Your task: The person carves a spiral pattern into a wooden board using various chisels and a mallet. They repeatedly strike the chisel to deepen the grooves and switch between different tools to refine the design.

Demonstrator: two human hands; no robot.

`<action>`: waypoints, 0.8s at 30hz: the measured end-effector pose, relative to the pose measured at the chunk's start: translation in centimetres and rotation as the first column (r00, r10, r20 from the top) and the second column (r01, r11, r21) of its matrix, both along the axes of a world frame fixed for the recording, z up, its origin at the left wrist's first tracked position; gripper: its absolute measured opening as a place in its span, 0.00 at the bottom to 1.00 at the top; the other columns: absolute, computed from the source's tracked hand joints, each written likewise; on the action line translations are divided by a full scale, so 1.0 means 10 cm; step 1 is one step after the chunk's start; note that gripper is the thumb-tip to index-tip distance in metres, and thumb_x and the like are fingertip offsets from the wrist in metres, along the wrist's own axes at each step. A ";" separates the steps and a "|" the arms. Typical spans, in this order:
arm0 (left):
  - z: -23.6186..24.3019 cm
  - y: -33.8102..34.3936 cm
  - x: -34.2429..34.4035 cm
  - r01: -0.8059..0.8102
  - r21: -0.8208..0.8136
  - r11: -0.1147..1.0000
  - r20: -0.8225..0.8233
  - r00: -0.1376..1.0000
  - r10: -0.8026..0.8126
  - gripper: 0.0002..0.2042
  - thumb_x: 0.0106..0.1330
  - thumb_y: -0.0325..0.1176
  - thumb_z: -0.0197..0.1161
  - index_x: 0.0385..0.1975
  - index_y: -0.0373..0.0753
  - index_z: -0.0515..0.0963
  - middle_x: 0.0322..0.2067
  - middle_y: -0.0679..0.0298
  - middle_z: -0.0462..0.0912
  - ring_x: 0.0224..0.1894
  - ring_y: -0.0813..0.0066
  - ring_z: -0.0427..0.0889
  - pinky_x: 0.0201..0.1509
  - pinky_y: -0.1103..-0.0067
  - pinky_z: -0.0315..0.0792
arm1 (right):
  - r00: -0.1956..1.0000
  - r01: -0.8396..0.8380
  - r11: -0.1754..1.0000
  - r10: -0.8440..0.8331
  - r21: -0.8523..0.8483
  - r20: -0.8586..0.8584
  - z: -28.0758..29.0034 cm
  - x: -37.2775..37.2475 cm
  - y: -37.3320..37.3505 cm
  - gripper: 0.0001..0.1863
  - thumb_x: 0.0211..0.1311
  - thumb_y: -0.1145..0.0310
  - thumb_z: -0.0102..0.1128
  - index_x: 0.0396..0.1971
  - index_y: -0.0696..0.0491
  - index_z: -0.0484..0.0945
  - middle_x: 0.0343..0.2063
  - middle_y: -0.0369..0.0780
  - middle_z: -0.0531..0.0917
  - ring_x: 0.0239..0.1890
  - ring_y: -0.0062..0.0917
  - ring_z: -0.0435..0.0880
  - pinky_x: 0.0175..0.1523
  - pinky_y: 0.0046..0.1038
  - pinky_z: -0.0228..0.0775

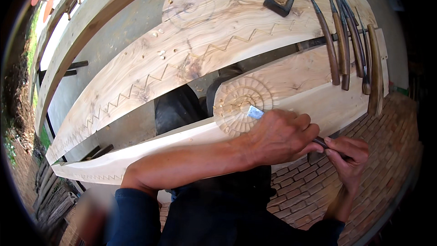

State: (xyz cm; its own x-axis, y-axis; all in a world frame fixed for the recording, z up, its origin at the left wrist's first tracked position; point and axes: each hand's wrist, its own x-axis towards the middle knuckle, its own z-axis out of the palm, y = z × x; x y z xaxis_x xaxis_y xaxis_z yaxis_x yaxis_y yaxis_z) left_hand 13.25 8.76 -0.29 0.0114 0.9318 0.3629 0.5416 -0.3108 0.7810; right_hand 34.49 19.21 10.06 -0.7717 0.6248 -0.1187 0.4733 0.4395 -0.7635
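My left hand (283,133) is closed around the shank of a chisel (256,112). Its broad, shiny blade end rests on a round carved rosette (230,102) near the end of a pale wooden board (296,70). Behind it, my right hand (349,154) grips the chisel's dark handle, thumb and fingers pressed round it. Ringed petal-like cuts make up the rosette, with small wood chips lying near its centre. Part of the rosette's lower right is hidden by my left hand.
Beyond lies a second long board (136,64) with a zigzag line, a drawn circle and loose chips. Several wooden-handled chisels (334,45) lie across the boards at the right, beside a wooden stick (376,73). A dark square box (279,1) sits farther back. Brick paving (305,187) shows below.
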 end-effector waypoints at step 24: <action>-0.01 -0.07 -0.03 -0.008 0.141 0.990 0.028 1.000 0.004 0.26 0.70 0.61 0.68 0.25 0.45 0.73 0.24 0.67 0.68 0.22 0.70 0.75 0.23 0.72 0.69 | 0.990 0.065 0.991 -0.079 0.118 0.120 0.31 -0.16 -0.34 0.21 0.47 0.88 0.77 0.44 0.60 0.93 0.24 0.43 0.88 0.21 0.23 0.83 0.27 0.23 0.69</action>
State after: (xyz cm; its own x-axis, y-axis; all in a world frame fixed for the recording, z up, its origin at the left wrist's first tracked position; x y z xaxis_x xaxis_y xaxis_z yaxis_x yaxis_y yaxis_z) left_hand 12.96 8.04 -0.37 -0.0063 0.8713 0.4907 0.5226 -0.4155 0.7444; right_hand 32.84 15.84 13.20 -0.7083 0.6928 -0.1356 0.5943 0.4814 -0.6443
